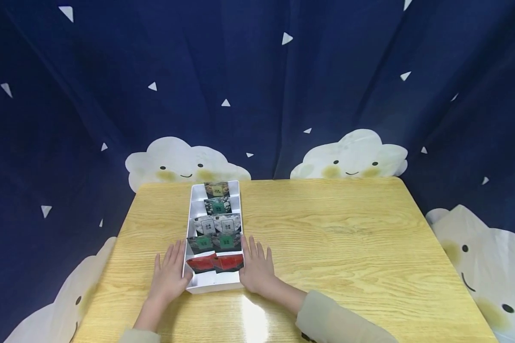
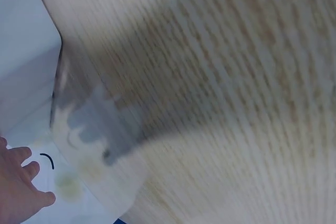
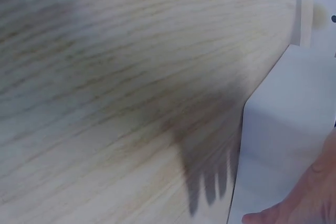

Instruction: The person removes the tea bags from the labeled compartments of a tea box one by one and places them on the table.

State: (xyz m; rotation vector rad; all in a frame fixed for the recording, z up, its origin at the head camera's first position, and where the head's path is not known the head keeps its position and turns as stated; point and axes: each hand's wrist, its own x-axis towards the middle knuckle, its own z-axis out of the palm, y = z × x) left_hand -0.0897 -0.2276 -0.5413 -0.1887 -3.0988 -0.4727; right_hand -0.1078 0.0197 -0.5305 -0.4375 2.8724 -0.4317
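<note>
There it was, the white tray point(image 1: 214, 287), left of centre on the tabletop point(image 1: 339, 238), much nearer the far left corner than the far right! Its long axis ran away from the person, the far end up at the tabletop's far edge and the near end right between the hands. Neither side had it closer: the left hand point(image 1: 168, 276) lay along the left long wall, the right hand point(image 1: 257, 271) along the right, both down at the near end. Fingers were straight and pointing forward, thumbs at the rim, nothing curled round anything; both hands lay flat and loose, touching the sides.

And inside, what a line-up! Nearest came two red packets point(image 1: 229, 262), side by side; behind them two dark packets with green labels point(image 1: 227, 242), then two pale packets point(image 1: 227, 224). Further back, one more green-labelled packet point(image 1: 218, 206) stood alone, and a yellow-labelled packet point(image 1: 217, 190) closed the column at the far end. Small square panels carried dark, character-like marks, but no brand could be read; the red pair leaned so that no label could be made out.

Beyond the far edge hung the navy curtain point(image 1: 257, 71), white triangles and smiling clouds all over, with no writing on it.
</note>
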